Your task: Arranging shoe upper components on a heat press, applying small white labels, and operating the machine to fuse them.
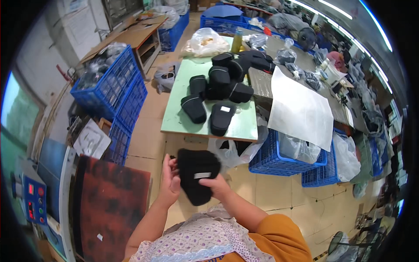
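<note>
A black padded fabric piece [192, 163], shaped like a pouch and bearing a small white label, is in front of my body. My right hand [216, 185] grips its lower right side, the thumb lying by the label. Along the piece's left edge is my left hand [171, 180], fingers apart and raised; whether they touch it I cannot tell. Beyond, several similar black padded pieces [219, 75] lie heaped on a pale green tabletop [174, 118]. Nearest of these is a labelled black piece [221, 118].
Blue crates [115, 83] are stacked on the left, above a dark red board [113, 201] and a control box [35, 198]. To the right, a white sheet [301, 109] overhangs a blue crate [270, 153]. A plastic bag [238, 150] hangs below the green table.
</note>
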A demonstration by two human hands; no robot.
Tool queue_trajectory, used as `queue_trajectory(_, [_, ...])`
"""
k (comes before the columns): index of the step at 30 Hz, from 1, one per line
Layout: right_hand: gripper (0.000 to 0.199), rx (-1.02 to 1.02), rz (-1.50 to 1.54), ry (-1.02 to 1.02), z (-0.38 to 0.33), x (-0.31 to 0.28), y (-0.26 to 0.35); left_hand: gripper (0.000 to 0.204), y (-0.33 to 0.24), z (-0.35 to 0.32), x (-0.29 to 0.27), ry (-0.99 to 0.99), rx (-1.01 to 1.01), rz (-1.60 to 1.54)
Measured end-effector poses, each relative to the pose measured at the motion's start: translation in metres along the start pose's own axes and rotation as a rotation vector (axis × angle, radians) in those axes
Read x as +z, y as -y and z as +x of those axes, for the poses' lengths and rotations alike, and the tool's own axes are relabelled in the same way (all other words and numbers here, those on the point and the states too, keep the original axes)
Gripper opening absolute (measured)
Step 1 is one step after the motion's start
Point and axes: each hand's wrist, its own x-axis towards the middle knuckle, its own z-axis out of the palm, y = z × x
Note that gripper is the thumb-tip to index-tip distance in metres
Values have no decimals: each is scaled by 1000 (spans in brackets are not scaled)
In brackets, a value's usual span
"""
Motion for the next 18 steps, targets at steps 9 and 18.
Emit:
queue_trajectory(9, [62, -251, 562, -289, -68, -269, 100, 37, 129, 223, 235, 231, -279, 631])
queue_trajectory(18, [59, -258, 831, -347, -70, -322, 151, 20, 223, 309, 253, -158, -787, 845])
